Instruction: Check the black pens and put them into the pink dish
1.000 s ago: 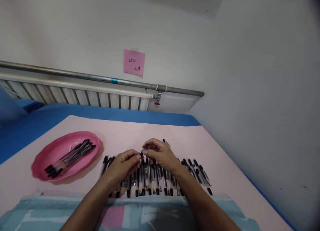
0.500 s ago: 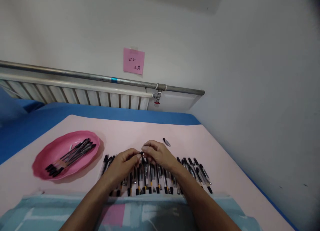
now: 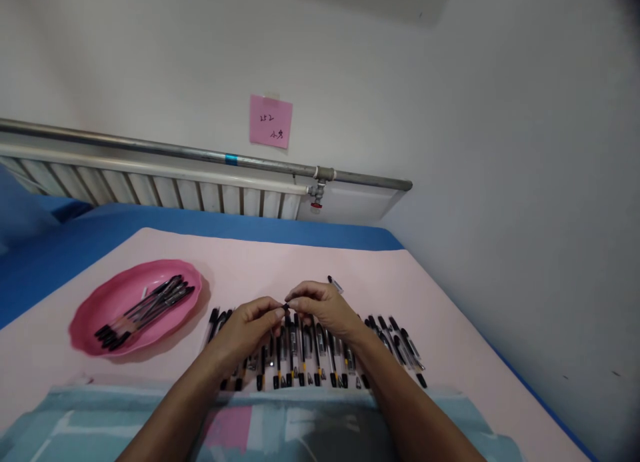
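My left hand (image 3: 247, 330) and my right hand (image 3: 325, 309) meet over a row of black pens (image 3: 310, 352) laid side by side on the pink sheet (image 3: 260, 269). Both hands pinch a small black pen part (image 3: 286, 307) between their fingertips, held just above the row. Their fingers are closed around it. A single loose pen cap (image 3: 335, 284) lies on the sheet just beyond my right hand.
A pink oval dish (image 3: 90, 315) at the left holds several black pens (image 3: 145, 303). A light blue patterned cloth (image 3: 280, 429) covers the near edge. Blue bedding, a radiator (image 3: 150, 189) with a metal pipe and a pink sticky note (image 3: 271, 121) on the wall lie behind.
The hands stay pinched together on the small part and have barely shifted. The view has drifted slightly.
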### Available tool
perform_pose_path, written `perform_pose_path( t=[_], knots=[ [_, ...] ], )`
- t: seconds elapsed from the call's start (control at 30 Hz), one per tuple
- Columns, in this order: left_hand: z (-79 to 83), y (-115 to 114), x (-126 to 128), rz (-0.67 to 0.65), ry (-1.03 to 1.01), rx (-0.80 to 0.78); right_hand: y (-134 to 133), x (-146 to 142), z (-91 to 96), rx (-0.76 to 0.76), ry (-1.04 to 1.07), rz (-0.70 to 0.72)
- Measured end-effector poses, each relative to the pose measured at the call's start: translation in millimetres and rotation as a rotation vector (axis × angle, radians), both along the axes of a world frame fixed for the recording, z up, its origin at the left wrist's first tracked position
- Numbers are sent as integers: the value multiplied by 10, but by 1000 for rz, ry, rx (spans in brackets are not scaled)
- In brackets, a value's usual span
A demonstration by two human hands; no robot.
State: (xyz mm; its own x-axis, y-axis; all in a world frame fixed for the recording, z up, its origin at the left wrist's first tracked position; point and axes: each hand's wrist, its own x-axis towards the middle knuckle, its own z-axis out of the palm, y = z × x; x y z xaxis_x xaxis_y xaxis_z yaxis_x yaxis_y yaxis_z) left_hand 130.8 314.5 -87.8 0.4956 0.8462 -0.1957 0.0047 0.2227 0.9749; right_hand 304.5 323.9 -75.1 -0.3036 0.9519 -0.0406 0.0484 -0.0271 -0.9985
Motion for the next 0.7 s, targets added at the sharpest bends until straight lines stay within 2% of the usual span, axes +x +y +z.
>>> perform_pose_path(
  t=[0.13, 0.53, 0.7],
  knots=[
    [-7, 4, 5, 22, 43, 35, -13, -23, 11, 50, -98, -2],
    [-39, 6, -3, 20, 68, 9, -1, -16, -65, 10, 24, 46],
    [-63, 1, -4, 34, 66, 2, -4, -19, -63, 2, -14, 36]
  ],
)
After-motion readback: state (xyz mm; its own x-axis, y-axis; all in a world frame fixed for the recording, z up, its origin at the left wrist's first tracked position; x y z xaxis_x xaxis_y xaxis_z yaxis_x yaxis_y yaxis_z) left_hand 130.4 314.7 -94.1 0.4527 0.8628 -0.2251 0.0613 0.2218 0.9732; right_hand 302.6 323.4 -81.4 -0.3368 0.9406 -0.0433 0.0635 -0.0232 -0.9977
